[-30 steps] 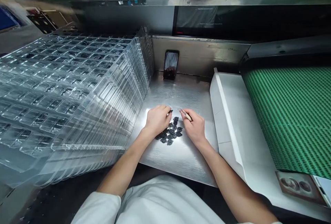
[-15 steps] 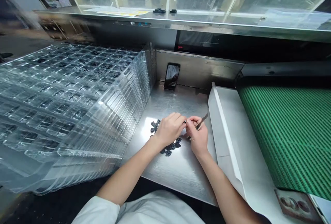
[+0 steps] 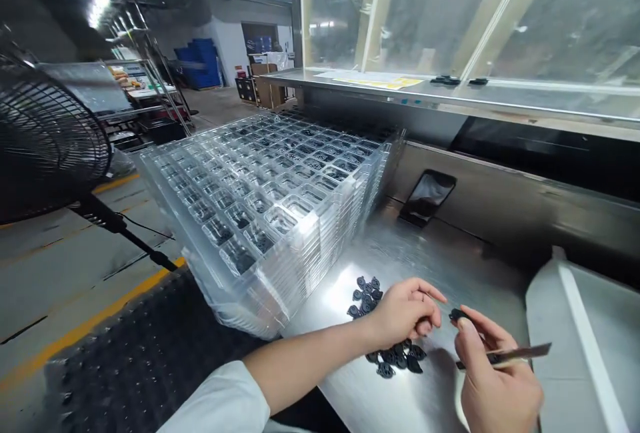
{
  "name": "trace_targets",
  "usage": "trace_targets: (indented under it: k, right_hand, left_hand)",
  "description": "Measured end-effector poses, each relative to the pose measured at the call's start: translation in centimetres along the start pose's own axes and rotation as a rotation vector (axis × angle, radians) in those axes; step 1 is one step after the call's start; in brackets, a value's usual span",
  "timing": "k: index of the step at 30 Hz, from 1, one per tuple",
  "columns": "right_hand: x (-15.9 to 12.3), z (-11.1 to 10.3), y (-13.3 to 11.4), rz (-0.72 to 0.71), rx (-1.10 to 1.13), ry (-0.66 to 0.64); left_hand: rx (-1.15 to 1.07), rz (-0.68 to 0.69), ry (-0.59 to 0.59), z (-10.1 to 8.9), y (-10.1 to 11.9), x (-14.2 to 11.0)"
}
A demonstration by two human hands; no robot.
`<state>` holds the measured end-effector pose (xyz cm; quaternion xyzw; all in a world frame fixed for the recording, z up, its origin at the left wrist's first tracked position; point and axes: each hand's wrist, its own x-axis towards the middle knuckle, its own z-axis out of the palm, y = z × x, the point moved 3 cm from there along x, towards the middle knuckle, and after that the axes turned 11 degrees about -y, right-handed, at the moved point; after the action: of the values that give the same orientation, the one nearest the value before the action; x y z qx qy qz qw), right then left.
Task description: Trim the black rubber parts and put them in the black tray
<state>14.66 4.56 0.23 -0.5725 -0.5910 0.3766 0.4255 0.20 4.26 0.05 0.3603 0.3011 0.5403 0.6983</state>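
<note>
My right hand (image 3: 493,369) pinches a small black part (image 3: 457,315) between thumb and index finger. A slim tool with a flat, blade-like metal end (image 3: 530,351) lies across the same hand, under its fingers; its exact kind is unclear. My left hand (image 3: 409,313) hovers a little to the left, apart from the right, with its index finger stretched out and the others curled loosely. Nothing shows in it. Below and beside it, a loose pile of black round parts (image 3: 367,296) lies on the steel worktop (image 3: 430,393), partly hidden by my left wrist.
Left of the worktop stands a tall stack of clear plastic compartment trays (image 3: 320,246), with dark parts in its pockets. A phone (image 3: 429,196) leans against the back wall. A white chute (image 3: 595,326) borders the right side. A black fan (image 3: 50,133) stands far left.
My view has swung to the left. My left hand has come away from the right hand and its fingers have loosened. The black part and the tool stay in my right hand.
</note>
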Motion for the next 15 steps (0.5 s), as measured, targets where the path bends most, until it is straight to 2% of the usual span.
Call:
trace_targets:
  k: [2,6,8,11,15]
  right_hand:
    - [-0.01,-0.18,-0.09,-0.007,-0.084,-0.018]
    - [0.17,-0.06,-0.32,-0.161,-0.126,-0.095]
    - [0.19,0.09,-0.44,-0.190,-0.135,-0.096]
    - [0.11,0.18,-0.55,-0.111,-0.130,-0.054]
    - [-0.11,0.16,-0.69,-0.039,-0.108,-0.036]
  left_hand:
    - [-0.029,-0.007,-0.020,0.12,0.15,0.01]
    - [-0.010,-0.009,-0.076,0.25,-0.19,0.06]
    - [-0.013,0.007,-0.116,0.22,-0.40,0.10]
    - [-0.024,0.044,-0.151,0.12,-0.47,0.04]
    - [-0.024,0.075,-0.135,0.05,-0.64,-0.06]
